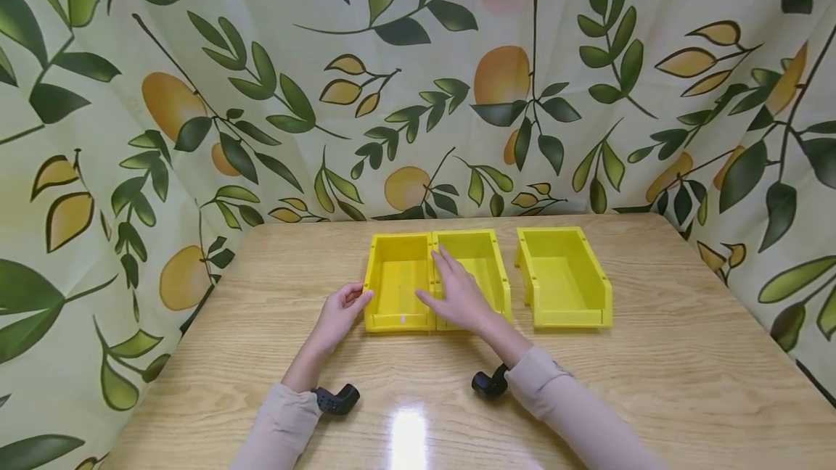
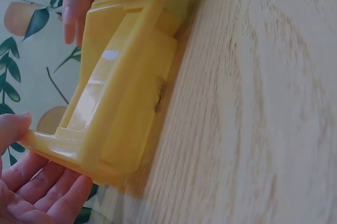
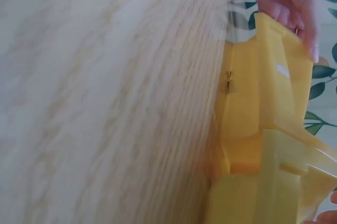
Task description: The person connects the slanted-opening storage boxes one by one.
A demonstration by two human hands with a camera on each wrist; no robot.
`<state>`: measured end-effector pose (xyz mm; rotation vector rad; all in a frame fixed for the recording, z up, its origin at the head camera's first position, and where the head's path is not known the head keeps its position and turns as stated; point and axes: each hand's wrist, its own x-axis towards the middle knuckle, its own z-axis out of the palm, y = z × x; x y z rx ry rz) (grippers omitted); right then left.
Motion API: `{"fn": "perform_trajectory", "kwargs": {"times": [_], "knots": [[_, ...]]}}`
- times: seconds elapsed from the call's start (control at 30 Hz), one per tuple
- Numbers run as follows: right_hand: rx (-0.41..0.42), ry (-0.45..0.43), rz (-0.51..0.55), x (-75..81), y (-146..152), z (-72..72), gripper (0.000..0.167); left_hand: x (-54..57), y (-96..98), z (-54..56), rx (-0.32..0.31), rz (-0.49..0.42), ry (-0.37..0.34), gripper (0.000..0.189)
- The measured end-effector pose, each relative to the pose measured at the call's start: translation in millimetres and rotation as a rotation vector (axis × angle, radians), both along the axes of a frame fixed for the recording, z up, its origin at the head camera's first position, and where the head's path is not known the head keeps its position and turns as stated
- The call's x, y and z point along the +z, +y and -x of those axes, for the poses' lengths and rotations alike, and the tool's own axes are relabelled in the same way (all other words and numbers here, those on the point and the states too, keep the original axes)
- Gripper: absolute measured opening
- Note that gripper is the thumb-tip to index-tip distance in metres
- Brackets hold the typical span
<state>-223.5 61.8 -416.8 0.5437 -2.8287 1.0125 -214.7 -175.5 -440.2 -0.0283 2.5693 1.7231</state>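
Two yellow storage bins stand side by side on the table, their walls touching. At the outer wall of the left bin (image 1: pixel 400 296), my left hand (image 1: pixel 339 314) pinches the edge, thumb above and fingers outside, as the left wrist view shows. My right hand (image 1: pixel 462 294) is over the middle bin (image 1: pixel 473 244), fingers spread and fairly straight. Its fingertips are close to the seam where the two bins meet, and the thumb points over the left bin. In the right wrist view just a bit of that hand (image 3: pixel 326 217) shows at the lower right edge.
A third yellow bin (image 1: pixel 564 274) stands to the right, separated by a narrow gap. All three are on a wood-grain table (image 1: pixel 666 368). A leaf-patterned cloth (image 1: pixel 418 129) hangs behind the table and along its sides. Each wrist wears a black camera mount (image 1: pixel 338 400).
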Motion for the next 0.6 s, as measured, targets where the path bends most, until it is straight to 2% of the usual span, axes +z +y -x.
{"fn": "perform_trajectory", "kwargs": {"times": [0.47,0.6], "knots": [[0.020,-0.016,0.054,10.6,14,-17.0,0.068,-0.4,0.9,0.4,-0.009,-0.008,-0.019,0.041],[0.042,0.004,0.068,11.3,19,-22.4,0.064,-0.5,1.9,0.6,-0.003,-0.009,-0.016,0.040]]}}
